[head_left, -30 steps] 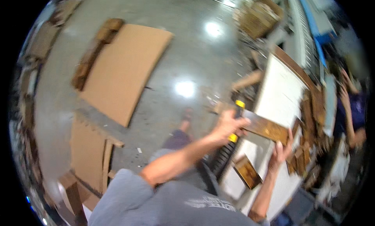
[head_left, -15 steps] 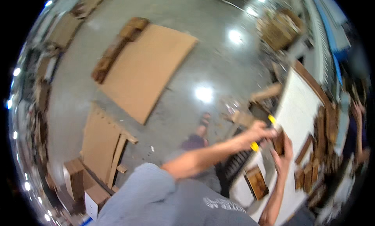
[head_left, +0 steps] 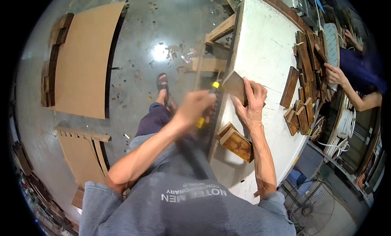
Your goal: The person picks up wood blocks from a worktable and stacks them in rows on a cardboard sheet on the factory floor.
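My left hand [head_left: 193, 107], blurred by motion, is closed around a hand tool with a black-and-yellow handle [head_left: 215, 85]. A thin shaft points up from the handle, too smeared to tell its kind. My right hand [head_left: 253, 103] grips a brown wooden block [head_left: 235, 87] at the left edge of the white-topped table, thumb on the near side and fingers over the far side. Tool and block are close together; whether they touch is unclear. Nearer to me, beside my right forearm, two stained wooden blocks [head_left: 237, 145] lie on the tabletop.
Several brown wood pieces [head_left: 303, 65] are heaped on the right side of the white table [head_left: 264, 36]. Across it, a co-worker's hand [head_left: 335, 75] holds a strip of wood. A fan [head_left: 306, 209] stands at the lower right. Cardboard sheets [head_left: 85, 60] lie on the floor at left.
The view has swung toward the table. My left hand and the tool have drawn apart from my right hand, which still holds the wooden block.
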`<state>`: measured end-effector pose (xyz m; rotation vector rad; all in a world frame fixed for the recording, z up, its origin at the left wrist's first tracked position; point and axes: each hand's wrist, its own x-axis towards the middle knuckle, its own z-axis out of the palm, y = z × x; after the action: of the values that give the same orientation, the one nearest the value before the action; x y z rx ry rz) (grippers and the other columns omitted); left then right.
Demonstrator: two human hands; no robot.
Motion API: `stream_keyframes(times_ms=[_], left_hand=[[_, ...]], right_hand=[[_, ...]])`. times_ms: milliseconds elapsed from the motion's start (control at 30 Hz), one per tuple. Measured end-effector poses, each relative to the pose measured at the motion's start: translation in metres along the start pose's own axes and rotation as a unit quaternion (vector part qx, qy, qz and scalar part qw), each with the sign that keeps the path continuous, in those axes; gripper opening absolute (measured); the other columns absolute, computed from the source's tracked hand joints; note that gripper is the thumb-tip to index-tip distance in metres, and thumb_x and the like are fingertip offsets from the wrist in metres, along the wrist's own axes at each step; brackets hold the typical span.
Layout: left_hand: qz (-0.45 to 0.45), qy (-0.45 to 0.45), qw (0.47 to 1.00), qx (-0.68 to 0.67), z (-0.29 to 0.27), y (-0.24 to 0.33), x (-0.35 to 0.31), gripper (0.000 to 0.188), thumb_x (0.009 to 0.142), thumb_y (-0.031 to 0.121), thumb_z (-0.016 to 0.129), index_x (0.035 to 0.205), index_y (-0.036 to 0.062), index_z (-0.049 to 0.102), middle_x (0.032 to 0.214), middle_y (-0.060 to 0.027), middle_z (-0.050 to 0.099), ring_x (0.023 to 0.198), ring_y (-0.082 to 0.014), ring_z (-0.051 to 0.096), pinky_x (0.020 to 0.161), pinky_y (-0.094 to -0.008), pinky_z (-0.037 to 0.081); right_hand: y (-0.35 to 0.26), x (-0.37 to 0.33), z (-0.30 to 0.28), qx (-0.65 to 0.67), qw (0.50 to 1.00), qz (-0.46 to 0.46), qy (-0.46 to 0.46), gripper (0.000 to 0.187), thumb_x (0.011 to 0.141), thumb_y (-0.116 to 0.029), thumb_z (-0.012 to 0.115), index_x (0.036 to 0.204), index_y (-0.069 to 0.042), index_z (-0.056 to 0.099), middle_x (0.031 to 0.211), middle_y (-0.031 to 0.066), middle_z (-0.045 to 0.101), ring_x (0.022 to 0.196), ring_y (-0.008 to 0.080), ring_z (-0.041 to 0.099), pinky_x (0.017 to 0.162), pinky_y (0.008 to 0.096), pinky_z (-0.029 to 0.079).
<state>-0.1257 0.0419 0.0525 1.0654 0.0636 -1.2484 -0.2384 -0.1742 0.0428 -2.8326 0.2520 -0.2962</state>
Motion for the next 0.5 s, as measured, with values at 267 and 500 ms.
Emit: stream_keyframes(times_ms=[267,500], left_hand=[[-0.016,-0.013,0.999,0.039,0.025,0.006,-0.017,0.035,0.102,0.033,0.057,0.085,0.0029,0.061,0.066,-0.0026,0.059,0.055,-0.0105,0.056,0.05,-0.0252,0.04],[-0.021,0.019,0.996,0.09,0.026,0.016,-0.017,0.036,0.102,0.034,0.054,0.086,0.0028,0.061,0.064,-0.0025,0.058,0.052,-0.0092,0.053,0.049,-0.0251,0.039]], right_hand=[[0.006,-0.004,0.005,0.061,0.997,0.043,-0.004,0.076,0.071,-0.015,0.085,0.141,-0.004,0.057,0.119,0.0159,0.06,0.109,0.0316,0.05,0.098,0.0446,0.04],[0.009,0.0,0.007,0.066,0.997,0.036,0.0,0.076,0.069,-0.016,0.085,0.139,-0.003,0.058,0.117,0.016,0.06,0.107,0.0308,0.05,0.096,0.044,0.04]])
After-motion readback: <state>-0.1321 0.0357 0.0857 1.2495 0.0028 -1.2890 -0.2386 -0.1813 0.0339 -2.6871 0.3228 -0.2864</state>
